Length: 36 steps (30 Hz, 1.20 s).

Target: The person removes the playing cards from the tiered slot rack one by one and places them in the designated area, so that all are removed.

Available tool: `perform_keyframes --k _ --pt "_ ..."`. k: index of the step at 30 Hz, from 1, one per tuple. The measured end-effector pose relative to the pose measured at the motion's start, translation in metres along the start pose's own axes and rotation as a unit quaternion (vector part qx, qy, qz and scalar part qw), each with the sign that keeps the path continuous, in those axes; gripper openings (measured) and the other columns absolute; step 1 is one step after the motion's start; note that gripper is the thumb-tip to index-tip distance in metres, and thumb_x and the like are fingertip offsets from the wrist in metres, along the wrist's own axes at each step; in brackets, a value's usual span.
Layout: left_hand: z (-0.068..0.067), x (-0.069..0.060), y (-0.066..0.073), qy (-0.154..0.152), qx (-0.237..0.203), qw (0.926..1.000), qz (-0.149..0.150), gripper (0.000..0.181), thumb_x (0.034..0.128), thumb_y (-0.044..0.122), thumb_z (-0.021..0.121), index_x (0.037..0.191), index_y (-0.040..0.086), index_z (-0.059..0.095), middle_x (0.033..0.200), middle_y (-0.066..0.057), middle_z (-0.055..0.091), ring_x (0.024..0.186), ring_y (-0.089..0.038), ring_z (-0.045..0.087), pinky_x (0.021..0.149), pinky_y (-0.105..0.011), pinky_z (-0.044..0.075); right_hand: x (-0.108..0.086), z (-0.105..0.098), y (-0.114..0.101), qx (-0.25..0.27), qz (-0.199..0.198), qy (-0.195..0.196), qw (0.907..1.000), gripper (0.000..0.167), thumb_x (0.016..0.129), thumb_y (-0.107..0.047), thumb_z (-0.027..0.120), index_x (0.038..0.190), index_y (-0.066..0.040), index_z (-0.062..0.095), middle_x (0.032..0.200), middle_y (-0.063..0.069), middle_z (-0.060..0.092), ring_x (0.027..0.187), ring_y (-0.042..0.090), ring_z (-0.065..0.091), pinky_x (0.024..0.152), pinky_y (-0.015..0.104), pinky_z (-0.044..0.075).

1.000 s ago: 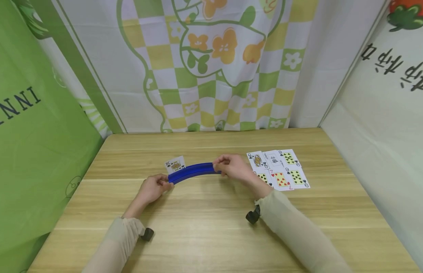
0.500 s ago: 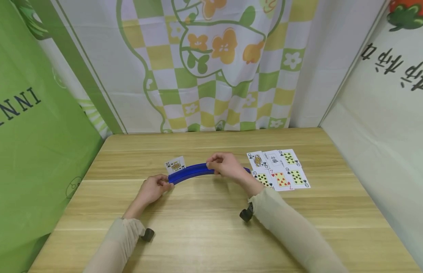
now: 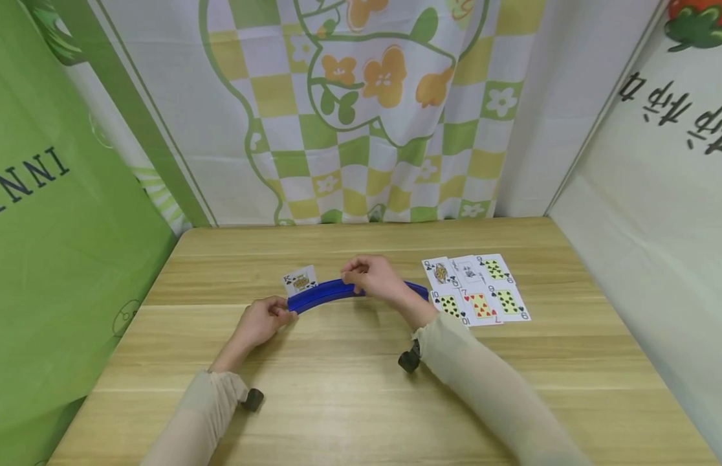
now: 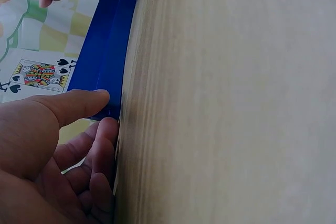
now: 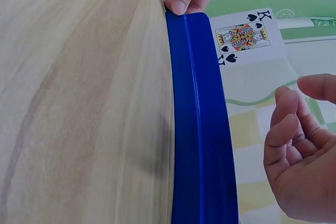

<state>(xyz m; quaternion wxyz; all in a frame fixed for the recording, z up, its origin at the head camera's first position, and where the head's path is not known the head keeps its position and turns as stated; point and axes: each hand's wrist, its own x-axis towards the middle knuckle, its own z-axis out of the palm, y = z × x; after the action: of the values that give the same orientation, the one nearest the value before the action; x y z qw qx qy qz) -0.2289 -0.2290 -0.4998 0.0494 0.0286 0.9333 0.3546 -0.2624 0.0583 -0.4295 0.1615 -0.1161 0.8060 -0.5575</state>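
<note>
A curved blue playing card holder point(image 3: 320, 295) stands on the table. My left hand point(image 3: 262, 321) pinches its left end, thumb on the front face, as the left wrist view shows. A king of spades point(image 5: 244, 38) stands upright in the holder near that end. Above the middle of the holder hovers my right hand point(image 3: 377, 279). Its fingers point(image 5: 283, 129) are loosely bent, the thumb is apart from them, and nothing is between them. In the head view this hand covers part of the holder.
To the right, several face-up playing cards lie in two overlapping rows, among them a seven of hearts point(image 3: 480, 306) and a ten of spades point(image 3: 449, 305). Printed curtains point(image 3: 384, 162) hang behind the wooden table point(image 3: 338, 401).
My right hand has slid leftward along the holder from near its right end toward the middle, uncovering that end. The left hand, the king and the other cards have stayed in place.
</note>
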Motion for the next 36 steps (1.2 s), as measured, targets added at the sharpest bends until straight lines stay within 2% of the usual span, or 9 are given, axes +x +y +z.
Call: perform_keyframes --k 4,7,20,26,30,33,36 --pt "0.0 0.001 0.0 0.0 0.003 1.0 0.0 0.036 0.0876 0.029 0.076 0.111 0.002 0.069 0.084 -0.003 0.071 0.071 -0.012 0.058 0.068 -0.027 0.047 0.004 0.003 -0.001 0.0 -0.002 0.001 1.0 0.016 0.096 -0.025 0.066 0.108 -0.016 0.069 0.107 0.021 0.068 0.076 0.027 0.064 0.056 0.029 0.046" --pt "0.0 0.001 -0.001 0.0 0.006 1.0 0.002 0.037 0.0877 0.029 0.076 0.112 0.002 0.069 0.084 -0.003 0.071 0.072 -0.012 0.058 0.068 -0.028 0.047 0.007 0.006 -0.002 -0.005 -0.005 0.002 1.0 0.015 0.096 -0.026 0.065 0.107 -0.017 0.069 0.105 0.02 0.069 0.071 0.019 0.062 0.054 0.026 0.045" --pt "0.001 0.001 -0.001 0.001 0.005 1.0 -0.002 0.037 0.0873 0.029 0.076 0.111 0.002 0.069 0.083 -0.003 0.071 0.07 -0.012 0.057 0.066 -0.027 0.046 0.016 0.015 -0.009 -0.016 -0.013 0.0 0.9998 0.015 0.097 -0.028 0.064 0.108 -0.019 0.069 0.091 0.004 0.068 0.074 0.019 0.063 0.057 0.029 0.048" --pt "0.0 0.001 0.0 0.002 0.002 1.0 -0.003 0.036 0.0869 0.028 0.077 0.11 0.002 0.069 0.083 -0.004 0.071 0.069 -0.012 0.057 0.065 -0.027 0.045 0.021 0.021 -0.011 -0.023 -0.02 0.003 0.9995 0.014 0.098 -0.028 0.064 0.108 -0.019 0.069 0.096 0.01 0.068 0.074 0.02 0.063 0.056 0.028 0.047" --pt "0.001 0.001 -0.001 -0.001 -0.001 1.0 -0.005 0.035 0.0871 0.028 0.077 0.11 0.002 0.069 0.083 -0.004 0.071 0.07 -0.012 0.057 0.065 -0.027 0.045 0.025 0.025 -0.012 -0.021 -0.026 -0.001 0.9994 0.02 0.098 -0.025 0.064 0.113 -0.012 0.069 0.104 0.018 0.068 0.078 0.029 0.065 0.055 0.027 0.046" --pt "0.001 0.002 -0.002 -0.003 -0.002 1.0 -0.006 0.036 0.0875 0.028 0.076 0.111 0.002 0.069 0.084 -0.004 0.071 0.07 -0.012 0.057 0.064 -0.027 0.045 0.029 0.028 -0.011 -0.022 -0.028 0.0 0.9993 0.022 0.098 -0.024 0.064 0.114 -0.01 0.068 0.102 0.012 0.068 0.079 0.03 0.066 0.056 0.027 0.047" --pt "0.001 0.002 -0.003 -0.004 -0.001 1.0 -0.006 0.036 0.0875 0.027 0.076 0.112 0.002 0.068 0.085 -0.005 0.072 0.07 -0.012 0.058 0.065 -0.027 0.046 0.032 0.03 -0.011 -0.024 -0.026 0.002 0.9994 0.018 0.097 -0.026 0.065 0.11 -0.015 0.069 0.099 0.004 0.068 0.079 0.029 0.067 0.057 0.029 0.049"
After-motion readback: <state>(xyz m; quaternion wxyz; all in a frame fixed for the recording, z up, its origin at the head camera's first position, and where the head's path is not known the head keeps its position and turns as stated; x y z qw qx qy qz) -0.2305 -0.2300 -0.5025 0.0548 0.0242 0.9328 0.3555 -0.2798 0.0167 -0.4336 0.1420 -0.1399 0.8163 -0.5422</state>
